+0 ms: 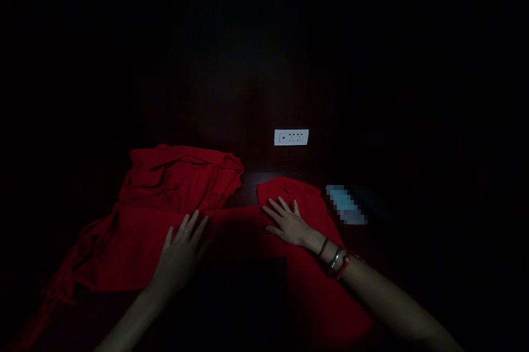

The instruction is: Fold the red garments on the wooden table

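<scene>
A red cloth (235, 225) with fringe-like strands at its left end lies spread over a dark surface. Its far left part is heaped in loose folds (185, 178), and another stretch runs toward me on the right. My left hand (179, 253) is over the cloth's left half, palm down, fingers spread, a ring on one finger. Whether it presses on the fabric or hovers just above is hard to tell. Flat on the right part of the cloth lies my right hand (287, 222), fingers apart, with bracelets at the wrist. Neither hand grips anything.
A white wall socket panel (291, 137) is set in the dark upright surface behind the cloth. Right of the cloth lies a pale blue, pixelated rectangular object (346, 205). Deep shadow hides most of the surroundings.
</scene>
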### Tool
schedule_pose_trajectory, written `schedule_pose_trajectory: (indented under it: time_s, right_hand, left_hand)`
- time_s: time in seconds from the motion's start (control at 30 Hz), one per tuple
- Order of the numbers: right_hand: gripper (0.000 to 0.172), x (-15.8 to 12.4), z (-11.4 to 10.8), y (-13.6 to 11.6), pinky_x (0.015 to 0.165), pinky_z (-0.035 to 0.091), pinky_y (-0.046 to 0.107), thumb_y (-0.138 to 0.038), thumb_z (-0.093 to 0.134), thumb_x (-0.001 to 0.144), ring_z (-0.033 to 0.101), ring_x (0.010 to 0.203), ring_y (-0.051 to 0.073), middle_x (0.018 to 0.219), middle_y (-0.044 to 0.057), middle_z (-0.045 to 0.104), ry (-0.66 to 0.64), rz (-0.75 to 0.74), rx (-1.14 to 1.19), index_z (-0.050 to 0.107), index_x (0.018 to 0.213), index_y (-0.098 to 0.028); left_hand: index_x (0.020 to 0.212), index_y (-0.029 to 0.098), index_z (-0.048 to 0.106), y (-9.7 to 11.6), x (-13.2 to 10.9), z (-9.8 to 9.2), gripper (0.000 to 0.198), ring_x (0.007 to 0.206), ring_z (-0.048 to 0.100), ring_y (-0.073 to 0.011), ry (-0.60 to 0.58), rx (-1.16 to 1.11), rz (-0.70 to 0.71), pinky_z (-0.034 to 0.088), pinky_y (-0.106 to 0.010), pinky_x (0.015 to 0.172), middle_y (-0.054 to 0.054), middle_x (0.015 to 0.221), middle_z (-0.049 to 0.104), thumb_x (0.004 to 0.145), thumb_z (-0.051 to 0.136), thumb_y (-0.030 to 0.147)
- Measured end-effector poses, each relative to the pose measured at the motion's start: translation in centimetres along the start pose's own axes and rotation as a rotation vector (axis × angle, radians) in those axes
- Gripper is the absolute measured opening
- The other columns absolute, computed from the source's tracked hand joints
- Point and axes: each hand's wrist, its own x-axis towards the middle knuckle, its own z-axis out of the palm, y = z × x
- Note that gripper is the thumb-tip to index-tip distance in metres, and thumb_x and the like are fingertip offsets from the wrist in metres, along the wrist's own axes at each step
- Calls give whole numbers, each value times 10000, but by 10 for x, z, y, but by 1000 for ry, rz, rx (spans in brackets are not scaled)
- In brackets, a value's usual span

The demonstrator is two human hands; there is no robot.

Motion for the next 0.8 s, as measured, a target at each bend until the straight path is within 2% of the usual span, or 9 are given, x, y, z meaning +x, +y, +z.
schedule_pose_trajectory:
  time_s: [0.13,0.2,0.3,0.43,0.53,0.6,0.63,0.7,0.8]
  right_hand:
    - [602,-5,17,-9,969,16,598,-601,156,823,32,1300,289,1434,30,128,-86,1,49,203,1351,-316]
    - [584,-7,20,-6,980,22,583,-589,162,830,32,1302,278,1436,18,119,-91,11,48,200,1349,-326]
    - [576,-8,18,0,981,35,585,-587,155,832,35,1302,278,1437,10,110,-103,16,31,194,1349,-335]
    - [605,-5,7,-7,955,59,624,-588,186,828,48,1295,312,1438,43,106,-108,-6,0,180,1360,-300]
    - [623,10,-3,-32,957,67,623,-578,220,828,42,1294,317,1438,59,100,-42,-105,-12,165,1368,-271]
    - [624,27,-5,-57,969,77,605,-576,228,829,38,1296,306,1439,50,102,-20,-214,-12,162,1368,-269]
    - [627,36,-3,-70,973,82,598,-578,233,827,37,1297,300,1439,46,102,-14,-272,-13,161,1368,-269]
    - [627,53,5,-93,974,102,591,-579,236,827,49,1296,295,1438,47,110,-7,-347,-16,169,1366,-265]
    - [599,68,25,-108,965,123,592,-571,213,836,94,1289,301,1431,53,143,-39,-338,-22,221,1352,-267]
  left_hand:
    - [1334,228,263,-41,-23,7,536,1291,165,-262,-341,-42,-189,200,-527,983,-56,1415,184,834,270,422]
    - [1342,230,228,-53,-31,14,558,1296,144,-247,-408,-57,-225,194,-503,998,-45,1420,152,825,271,436]
    - [1345,217,213,-60,-36,17,586,1299,121,-244,-404,-52,-244,192,-473,1011,-49,1421,139,811,293,446]
    - [1324,227,292,-62,-38,7,522,1294,148,-251,-384,-52,-188,231,-475,995,-57,1418,179,827,293,386]
    - [1287,219,380,-70,-38,-4,470,1299,146,-241,-156,3,-168,223,-465,1003,-60,1413,220,846,262,330]
    - [1301,187,356,-80,-36,-9,491,1299,139,-255,-10,45,-256,216,-472,1005,-77,1422,186,852,241,347]
    - [1316,178,326,-87,-36,-10,510,1296,140,-270,3,52,-311,227,-486,994,-83,1428,161,852,230,366]
    - [1330,208,293,-102,-36,-8,529,1283,161,-309,-92,43,-393,257,-537,949,-78,1429,160,845,218,405]
    - [1306,282,331,-124,-41,2,520,1257,224,-330,-284,17,-410,287,-562,903,-60,1405,246,818,253,446]
